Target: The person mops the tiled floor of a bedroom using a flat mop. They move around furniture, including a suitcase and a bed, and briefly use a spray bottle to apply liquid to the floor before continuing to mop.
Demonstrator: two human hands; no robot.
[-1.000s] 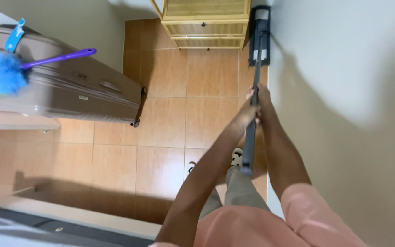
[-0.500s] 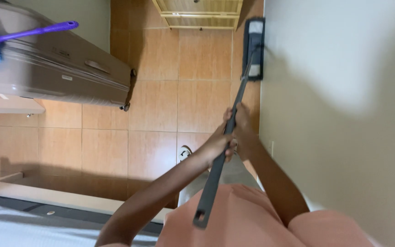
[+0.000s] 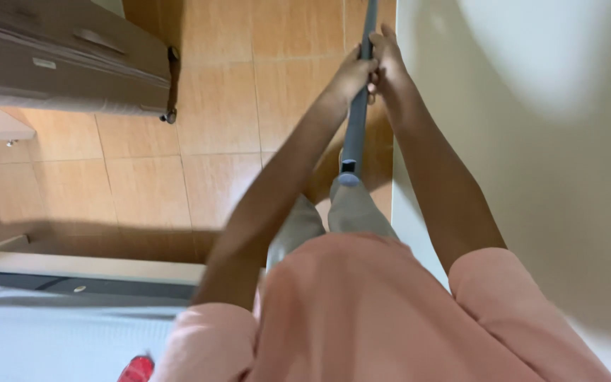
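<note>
1. The tiled floor (image 3: 220, 106) fills the middle and left of my view, orange-brown squares with pale grout lines; it carries everything here.
2. A cream wall (image 3: 532, 141) runs down the whole right side, meeting the floor's right edge.
3. I see the person's pink shirt (image 3: 362, 311) across the bottom, with grey trousers (image 3: 341, 212) just above it.
4. A grey-brown suitcase (image 3: 58, 64) lies at the floor's upper left corner, one small wheel at its lower right end.
5. A pale ledge with a dark track (image 3: 72, 272) crosses the floor's lower left edge; below it is a whitish surface, and a small red object, too blurred to name.
6. The grey pole handle (image 3: 355, 120) stands near the floor's right edge, close to the wall, running from the top of the view down to its capped end above the trousers.
7. The left hand (image 3: 353, 71) has its fingers wrapped tight round the pole.
8. The right hand (image 3: 389, 64) grips the pole at almost the same height, touching the left hand, fingers closed round it.
</note>
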